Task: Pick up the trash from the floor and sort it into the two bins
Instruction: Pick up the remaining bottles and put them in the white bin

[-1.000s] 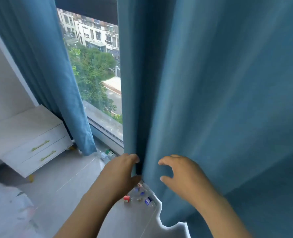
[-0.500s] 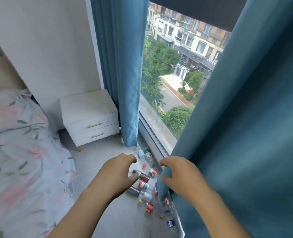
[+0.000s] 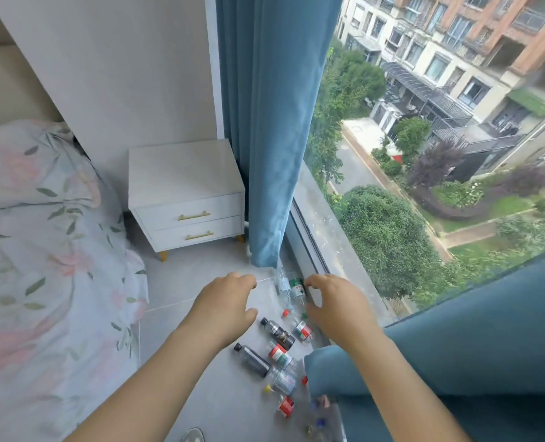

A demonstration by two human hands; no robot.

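While the left hand (image 3: 224, 304) and right hand (image 3: 335, 309) hover loosely curled and empty above the bottles (image 3: 277, 355) scattered on the floor (image 3: 201, 282) along the window (image 3: 392, 154), pickup seems not yet begun and calls for reaching down to grasp one, the curtain (image 3: 472, 346) that earlier covered them now lying pushed rightward.

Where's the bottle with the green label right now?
Head view, centre: the green-label bottle lies on the floor by the window track, just below the hanging curtain, beside the right hand.
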